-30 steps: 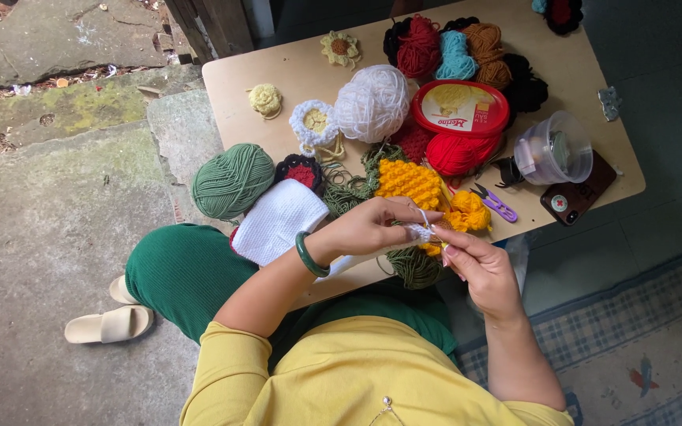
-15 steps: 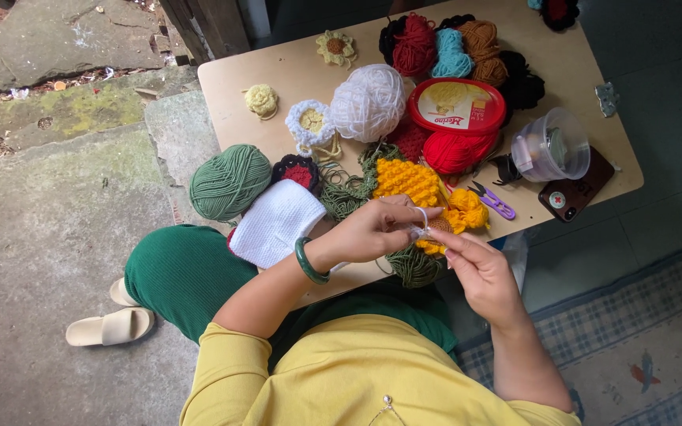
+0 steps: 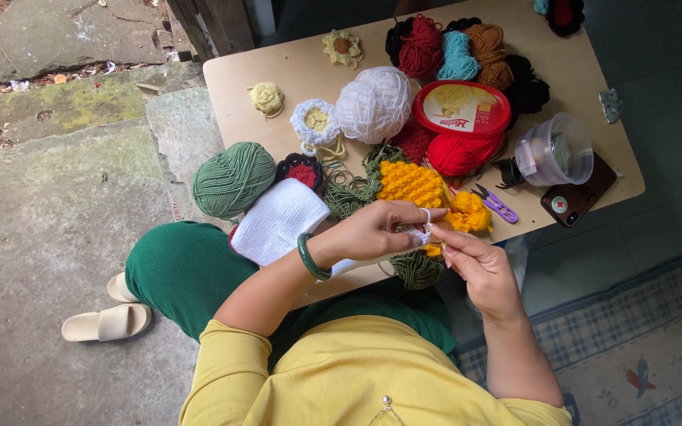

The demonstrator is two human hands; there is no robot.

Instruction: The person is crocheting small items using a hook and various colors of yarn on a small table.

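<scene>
Left hand: the left hand [image 3: 374, 230] sits just below the middle of the frame, fingers curled and pressed together on a small white crochet piece [image 3: 418, 234], with white yarn looped over the forefinger.
Right hand: the right hand [image 3: 479, 264] is just right of it, thumb and fingers pinched on something thin, most likely a hook; it is too small to make out clearly.
Work in hand: a stitch looks to be under way, the two hands almost touching over the near edge of the table [image 3: 586, 71].
Where the piece is: between both hands, just in front of the yellow crochet flower [image 3: 410, 183] and the orange yarn [image 3: 470, 213].
Around it: a white knitted cloth [image 3: 278, 221] lies under the left wrist, a green yarn ball [image 3: 233, 179] to its left, a white yarn ball [image 3: 374, 103] higher up, a red tub [image 3: 461, 108] and red yarn [image 3: 462, 153] to the right, and small purple scissors [image 3: 495, 203] close by.
Next move calls for: steady tension from the left forefinger, I'd judge, and a small, exact turn of the right wrist, since the piece is tiny and the loops are tight.
</scene>
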